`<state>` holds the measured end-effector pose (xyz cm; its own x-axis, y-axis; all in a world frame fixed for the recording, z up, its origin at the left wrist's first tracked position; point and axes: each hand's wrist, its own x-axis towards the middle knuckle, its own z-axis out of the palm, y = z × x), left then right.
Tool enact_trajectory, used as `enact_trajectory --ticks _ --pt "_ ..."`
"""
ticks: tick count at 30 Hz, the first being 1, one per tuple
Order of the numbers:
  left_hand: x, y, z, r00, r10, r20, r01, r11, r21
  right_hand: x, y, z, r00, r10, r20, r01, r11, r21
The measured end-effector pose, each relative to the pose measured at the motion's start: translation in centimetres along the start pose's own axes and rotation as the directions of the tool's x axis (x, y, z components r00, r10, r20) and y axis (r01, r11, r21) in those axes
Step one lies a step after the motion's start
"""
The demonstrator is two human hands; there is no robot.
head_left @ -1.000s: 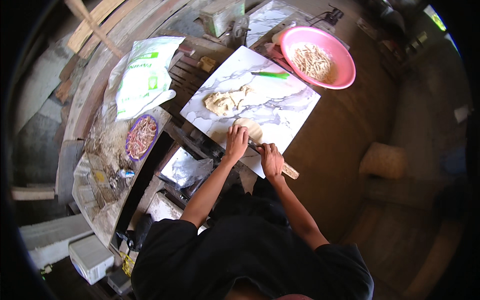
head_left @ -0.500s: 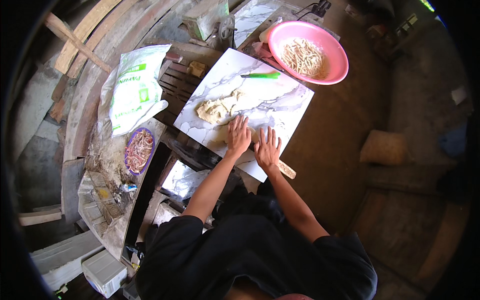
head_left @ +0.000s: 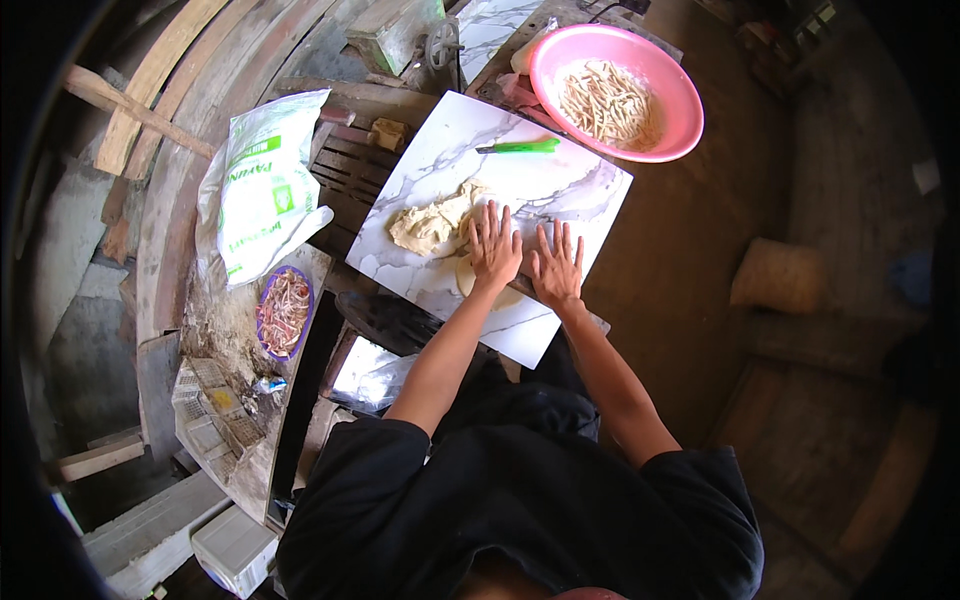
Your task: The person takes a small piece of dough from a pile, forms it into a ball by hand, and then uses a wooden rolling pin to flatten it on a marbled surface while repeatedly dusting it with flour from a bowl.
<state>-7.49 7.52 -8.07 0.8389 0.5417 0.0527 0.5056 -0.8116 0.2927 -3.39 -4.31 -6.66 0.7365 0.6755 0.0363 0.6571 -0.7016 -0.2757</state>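
Observation:
My left hand (head_left: 495,246) lies flat, fingers stretched out, on a marble-patterned board (head_left: 400,190). My right hand (head_left: 557,265) is beside it with its fingers spread. Under and between my palms runs a dark rod like a rolling pin (head_left: 527,287), mostly hidden by the hands. Part of a flattened pale piece of dough (head_left: 466,277) shows by my left wrist. A larger rough lump of dough (head_left: 425,228) rests just left of my left hand. Farther back on the board lies a knife with a green handle (head_left: 530,146).
A pink basin (head_left: 683,115) holding floured dough strips stands behind the board at the right. To the left are a white and green plastic sack (head_left: 262,190) and a purple-rimmed basket (head_left: 262,330) of reddish shreds. A hand-wheel machine (head_left: 440,45) stands at the back.
Both hands have moved forward and slightly right over the board, with the rod. More of the flattened dough shows by my left wrist. The whole view has shifted a little.

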Motion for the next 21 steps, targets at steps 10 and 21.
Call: enact_trajectory --ticks 10,21 --pt "-6.4 -2.0 -1.5 0.985 0.102 -0.138 -0.109 0.993 -0.046 -6.0 -3.5 0.7 0.998 -0.055 -0.011 0.055 0.998 0.018" --pt "-0.3 1.2 0.1 0.982 0.051 -0.183 -0.054 0.999 -0.009 1.1 1.0 -0.6 0.999 0.005 -0.041 -0.007 0.998 -0.054"
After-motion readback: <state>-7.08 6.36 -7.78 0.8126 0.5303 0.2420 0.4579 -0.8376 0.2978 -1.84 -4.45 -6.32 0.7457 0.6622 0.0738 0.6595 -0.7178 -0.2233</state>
